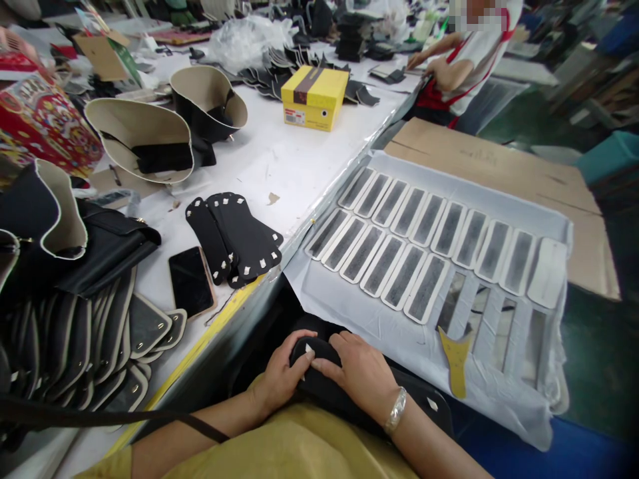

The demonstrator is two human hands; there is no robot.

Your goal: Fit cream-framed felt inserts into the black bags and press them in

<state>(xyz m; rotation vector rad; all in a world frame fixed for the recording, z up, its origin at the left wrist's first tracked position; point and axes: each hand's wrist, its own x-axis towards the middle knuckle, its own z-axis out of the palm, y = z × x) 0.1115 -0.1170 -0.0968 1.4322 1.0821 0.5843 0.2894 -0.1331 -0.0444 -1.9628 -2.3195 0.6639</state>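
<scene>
A black padded piece (319, 386) with small white tabs lies across my lap. My left hand (284, 369) is closed round its left end, the thumb beside a white tab. Curled over the top edge of the same piece is my right hand (362, 372), its thumb pointing toward the left thumb. A silvery bracelet is on the right wrist. Ahead on the white table, several similar black pieces (239, 233) with white tabs lie overlapped, next to a phone (192, 281).
To the right, a cloth-lined tray (384, 326) holds rows of grey strips and a yellow tool (456, 362). Black bags (140, 143), stacked flaps (74, 339) and a yellow box (314, 100) stand on the table. A person (464, 66) works at the far right.
</scene>
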